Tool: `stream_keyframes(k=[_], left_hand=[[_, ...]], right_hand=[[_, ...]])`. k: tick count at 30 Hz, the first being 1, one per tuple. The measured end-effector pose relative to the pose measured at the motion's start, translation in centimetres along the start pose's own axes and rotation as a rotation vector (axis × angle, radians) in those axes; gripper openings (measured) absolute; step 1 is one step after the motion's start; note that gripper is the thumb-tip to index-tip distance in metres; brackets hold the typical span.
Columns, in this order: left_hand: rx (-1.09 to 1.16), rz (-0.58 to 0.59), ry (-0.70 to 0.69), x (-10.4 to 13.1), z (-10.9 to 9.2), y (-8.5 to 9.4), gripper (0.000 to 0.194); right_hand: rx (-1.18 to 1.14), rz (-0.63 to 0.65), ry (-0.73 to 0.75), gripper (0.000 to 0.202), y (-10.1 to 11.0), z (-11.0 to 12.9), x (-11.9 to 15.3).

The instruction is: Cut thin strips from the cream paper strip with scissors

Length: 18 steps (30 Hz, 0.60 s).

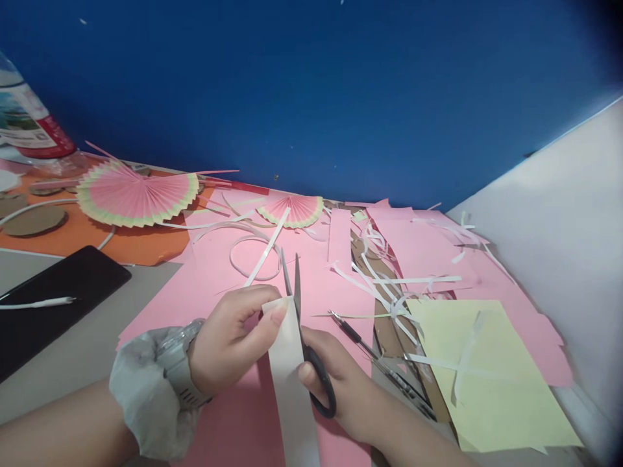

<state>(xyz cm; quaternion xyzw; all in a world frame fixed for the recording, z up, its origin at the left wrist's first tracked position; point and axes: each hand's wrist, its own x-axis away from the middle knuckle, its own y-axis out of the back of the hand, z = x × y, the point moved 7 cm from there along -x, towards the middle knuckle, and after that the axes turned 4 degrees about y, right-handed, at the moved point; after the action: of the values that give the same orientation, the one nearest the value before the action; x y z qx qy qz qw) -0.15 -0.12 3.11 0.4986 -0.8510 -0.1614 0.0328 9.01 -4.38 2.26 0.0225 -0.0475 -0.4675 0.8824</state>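
Observation:
My left hand (243,337) pinches the top of a long white paper strip (292,395) between thumb and fingers; the strip hangs down toward the bottom edge. In my right hand (341,383) are black-handled scissors (321,383), their blades parted and pointing away from me along the strip's right edge. A thin white strip (269,248) rises just beyond my left hand; whether that hand also holds it I cannot tell. Beneath both hands lies pink paper (204,311).
Pleated pink-and-yellow paper fans (141,194) lie at the back left near a plastic bottle (29,117). A black phone (68,298) is at left. Pens (357,337), paper scraps (379,285) and yellow paper (501,402) lie right. A blue wall (311,97) bounds the back.

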Motion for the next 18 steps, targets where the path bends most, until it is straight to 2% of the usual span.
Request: stream_keyframes(k=[18], left_hand=[[-0.033,0.009,0.002,-0.24,-0.34,-0.03,0.032]], right_hand=[[0.038,-0.001,-0.007,0.049,0.11,-0.19,0.08]])
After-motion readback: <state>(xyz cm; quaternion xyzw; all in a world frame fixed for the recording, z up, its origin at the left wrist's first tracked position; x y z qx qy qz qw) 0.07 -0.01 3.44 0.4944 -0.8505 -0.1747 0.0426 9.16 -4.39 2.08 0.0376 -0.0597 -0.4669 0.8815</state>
